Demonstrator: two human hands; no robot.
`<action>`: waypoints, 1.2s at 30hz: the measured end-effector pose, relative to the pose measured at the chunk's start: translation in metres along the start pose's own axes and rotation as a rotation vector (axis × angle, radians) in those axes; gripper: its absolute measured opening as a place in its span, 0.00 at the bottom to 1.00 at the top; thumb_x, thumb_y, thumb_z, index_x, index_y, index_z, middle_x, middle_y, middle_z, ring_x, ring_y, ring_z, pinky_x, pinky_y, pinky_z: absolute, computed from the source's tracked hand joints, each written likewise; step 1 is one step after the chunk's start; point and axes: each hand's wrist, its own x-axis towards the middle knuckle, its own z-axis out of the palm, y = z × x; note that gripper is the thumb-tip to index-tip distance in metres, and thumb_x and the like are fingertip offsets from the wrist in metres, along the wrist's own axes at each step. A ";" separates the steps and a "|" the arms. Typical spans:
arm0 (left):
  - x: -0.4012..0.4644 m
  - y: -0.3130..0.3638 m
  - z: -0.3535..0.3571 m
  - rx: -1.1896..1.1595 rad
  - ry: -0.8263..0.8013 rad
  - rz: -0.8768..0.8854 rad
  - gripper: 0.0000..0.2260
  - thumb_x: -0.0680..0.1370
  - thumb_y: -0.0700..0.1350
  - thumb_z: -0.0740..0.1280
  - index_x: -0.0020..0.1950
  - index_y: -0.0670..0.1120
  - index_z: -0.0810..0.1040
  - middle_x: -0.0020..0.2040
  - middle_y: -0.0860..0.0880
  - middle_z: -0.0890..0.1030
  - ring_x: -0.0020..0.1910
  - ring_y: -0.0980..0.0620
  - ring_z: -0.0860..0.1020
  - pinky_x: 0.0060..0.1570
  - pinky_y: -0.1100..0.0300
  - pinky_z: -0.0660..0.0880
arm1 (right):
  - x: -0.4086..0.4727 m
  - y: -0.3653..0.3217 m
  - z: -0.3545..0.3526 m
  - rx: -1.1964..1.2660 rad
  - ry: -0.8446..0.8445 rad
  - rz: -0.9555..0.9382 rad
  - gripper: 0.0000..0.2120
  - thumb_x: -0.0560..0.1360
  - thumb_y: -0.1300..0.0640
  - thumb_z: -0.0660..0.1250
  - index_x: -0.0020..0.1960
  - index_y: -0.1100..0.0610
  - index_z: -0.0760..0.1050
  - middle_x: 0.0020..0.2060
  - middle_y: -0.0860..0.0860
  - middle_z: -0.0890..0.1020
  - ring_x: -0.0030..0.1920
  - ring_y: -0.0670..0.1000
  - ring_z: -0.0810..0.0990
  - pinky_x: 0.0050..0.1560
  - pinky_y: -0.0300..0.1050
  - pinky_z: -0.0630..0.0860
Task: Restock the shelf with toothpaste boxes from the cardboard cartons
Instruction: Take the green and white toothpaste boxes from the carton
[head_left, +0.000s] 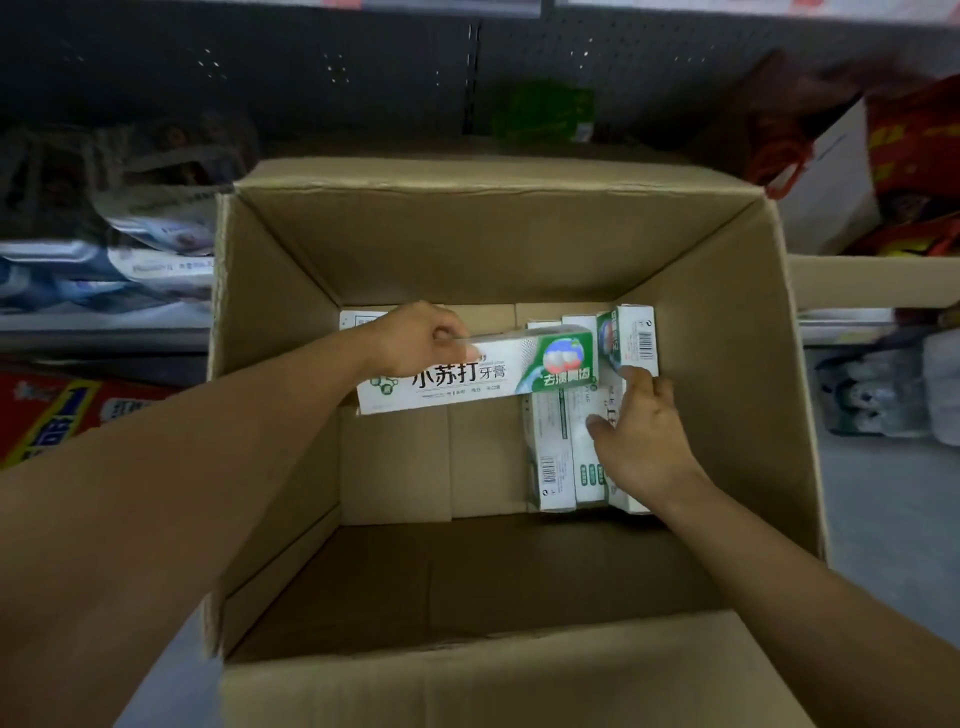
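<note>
— Glossy white card with green print: that is what the left hand (423, 332) grips, its fingers curled over the top edge of a long toothpaste box (475, 371), held flat-face-up and crosswise above the carton floor

— And the right hand (641, 431)?

— Lower and to the right, among the upright packs (563, 447). Its fingers curl round another box (631, 340) by the right wall, thumb spread against a neighbouring pack. That box leans, barcode panel showing

— How are the packs shaped?

— Slim rectangular sleeves, sharp-cornered, smooth and slightly shiny, standing on edge side by side in the right part of the bottom. One more white end peeks out behind the left wrist at the far wall

— What about the cardboard carton (291, 291) itself?

— Plain matt brown corrugated board, deep, straight-walled, flaps folded outward. Bare floor panels show left of the packs, with seams between them, so there is open room on that side; the packs sit tight to the right wall

— Beyond the rim?

— Shelf (104, 325) edge behind, with soft crinkled plastic packages (140, 260) at left and a red-and-white bag (852, 156) at right, both blurred
</note>
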 end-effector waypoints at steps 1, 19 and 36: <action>-0.002 0.000 0.000 -0.038 0.011 -0.011 0.13 0.76 0.51 0.67 0.55 0.45 0.80 0.49 0.47 0.81 0.47 0.52 0.78 0.47 0.60 0.73 | -0.001 -0.002 0.001 0.011 -0.012 0.007 0.28 0.76 0.62 0.65 0.72 0.60 0.57 0.67 0.57 0.63 0.66 0.57 0.67 0.62 0.48 0.70; 0.003 -0.030 0.025 0.067 0.195 -0.195 0.13 0.77 0.57 0.63 0.50 0.48 0.75 0.43 0.47 0.77 0.40 0.51 0.75 0.35 0.59 0.65 | 0.023 0.045 0.034 -0.230 0.076 0.237 0.38 0.73 0.59 0.69 0.73 0.65 0.50 0.67 0.62 0.63 0.67 0.60 0.64 0.65 0.51 0.67; -0.019 -0.026 0.027 -0.072 0.341 -0.285 0.15 0.77 0.57 0.64 0.54 0.46 0.74 0.47 0.47 0.80 0.42 0.49 0.79 0.42 0.55 0.74 | 0.035 0.011 0.065 -0.058 0.123 0.249 0.27 0.76 0.54 0.65 0.66 0.66 0.57 0.63 0.63 0.69 0.63 0.61 0.68 0.62 0.50 0.66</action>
